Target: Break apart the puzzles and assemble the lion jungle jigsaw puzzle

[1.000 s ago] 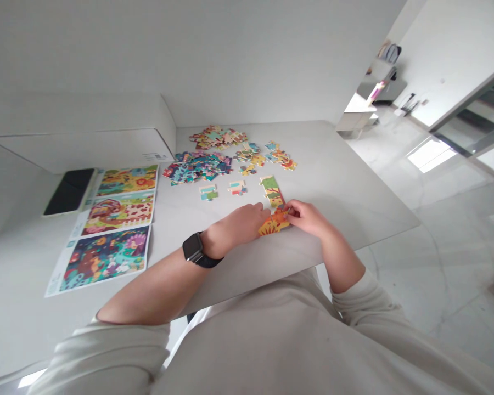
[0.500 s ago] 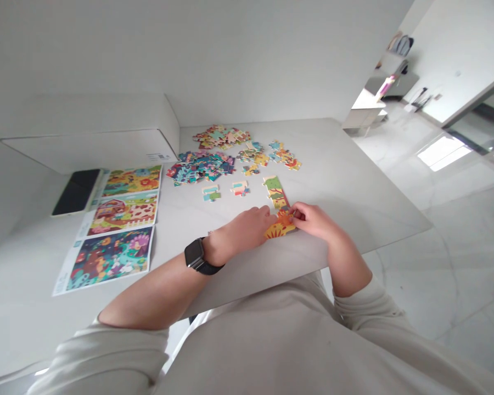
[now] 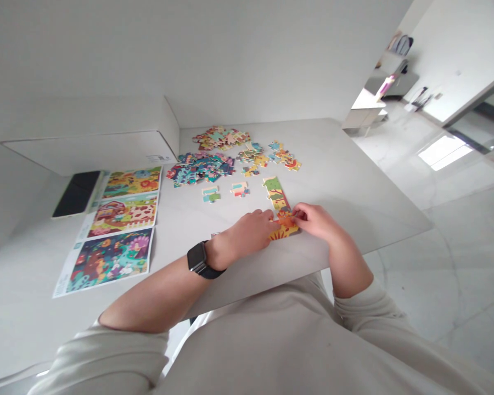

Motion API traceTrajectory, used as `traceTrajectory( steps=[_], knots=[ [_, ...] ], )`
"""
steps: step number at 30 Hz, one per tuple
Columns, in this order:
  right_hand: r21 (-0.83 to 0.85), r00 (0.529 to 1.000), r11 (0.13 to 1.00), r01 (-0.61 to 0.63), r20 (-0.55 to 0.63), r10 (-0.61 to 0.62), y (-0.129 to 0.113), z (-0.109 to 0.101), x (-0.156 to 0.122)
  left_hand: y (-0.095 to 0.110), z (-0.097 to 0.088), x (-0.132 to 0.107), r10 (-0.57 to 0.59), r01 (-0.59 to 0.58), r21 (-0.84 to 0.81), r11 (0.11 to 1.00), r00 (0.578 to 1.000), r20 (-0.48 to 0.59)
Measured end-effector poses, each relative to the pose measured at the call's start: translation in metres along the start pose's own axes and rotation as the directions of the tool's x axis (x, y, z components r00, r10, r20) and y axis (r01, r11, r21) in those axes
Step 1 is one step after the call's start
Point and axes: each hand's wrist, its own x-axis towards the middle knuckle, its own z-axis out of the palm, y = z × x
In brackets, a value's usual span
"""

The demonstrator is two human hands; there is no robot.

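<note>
A joined strip of jigsaw puzzle pieces [image 3: 276, 195], green at the far end and orange-yellow nearer me, lies close to the table's front edge. My left hand [image 3: 253, 231], with a black watch [image 3: 197, 257] on the wrist, rests at the left side of the orange part, its fingers bent and closed against it. At the right edge of that part, my right hand [image 3: 315, 220] pinches with thumb and fingertips. The fingers of both hands cover some of the pieces. A small loose piece shows partly behind my left wrist.
Beyond lie puzzle-piece heaps: a dark blue one [image 3: 206, 166], a pinkish one [image 3: 220, 137] and yellow-blue ones [image 3: 253, 156]. Small joined pieces [image 3: 241, 189] sit nearer. At left are a picture sheet [image 3: 123, 216], a phone [image 3: 77, 193] and a white box [image 3: 90, 148].
My left hand has shifted slightly right along with the lower orange pieces. The right hand's fingers have moved a little on the right edge. The heaps stay as they were.
</note>
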Motion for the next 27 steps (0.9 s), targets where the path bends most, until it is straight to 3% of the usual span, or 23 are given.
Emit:
traceTrajectory(
  steps=[27],
  knots=[
    [-0.110,0.995,0.992,0.058,-0.071,-0.066,0.0002,0.0084,0.0081,0.0007,0.0050,0.0031,-0.010,0.012,0.112,0.994,1.000,-0.018]
  ],
)
